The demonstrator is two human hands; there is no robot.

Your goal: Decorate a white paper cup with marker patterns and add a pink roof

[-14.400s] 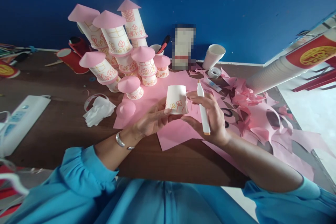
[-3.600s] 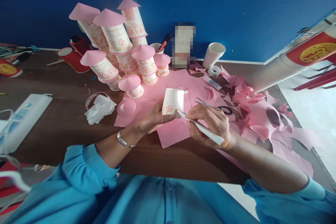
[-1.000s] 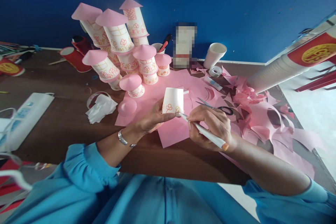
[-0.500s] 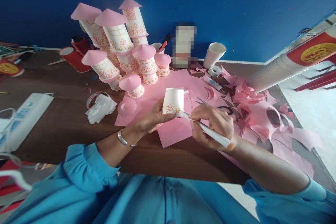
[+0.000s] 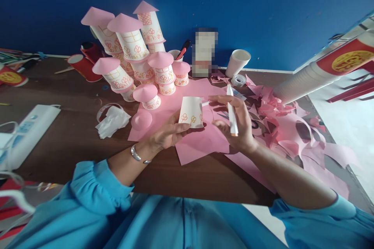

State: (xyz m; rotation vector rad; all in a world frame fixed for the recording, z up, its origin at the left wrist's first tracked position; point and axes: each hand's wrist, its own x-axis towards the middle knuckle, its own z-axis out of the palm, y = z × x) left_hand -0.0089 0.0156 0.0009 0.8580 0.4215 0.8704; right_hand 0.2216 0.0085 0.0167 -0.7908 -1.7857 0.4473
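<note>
Marker (image 5: 232, 113) now away from flowered cup (image 5: 190, 109), in right hand (image 5: 242, 126)

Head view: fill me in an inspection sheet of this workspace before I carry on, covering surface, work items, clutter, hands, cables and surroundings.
Surface: brown table, partly covered by a pink sheet.
Work items: paper cup with red and yellow flowers along its lower part; white marker; cup towers with pink cone roofs standing behind, to the left.
Clutter: pink scraps heaped on the right; tape roll; crumpled tissue; scissors partly hidden behind the right hand.
Hands: left hand grips the cup; right hand holds the marker, apart from the cup.
Cables: white cord by the power strip, far left.
Surroundings: blue wall behind.
</note>
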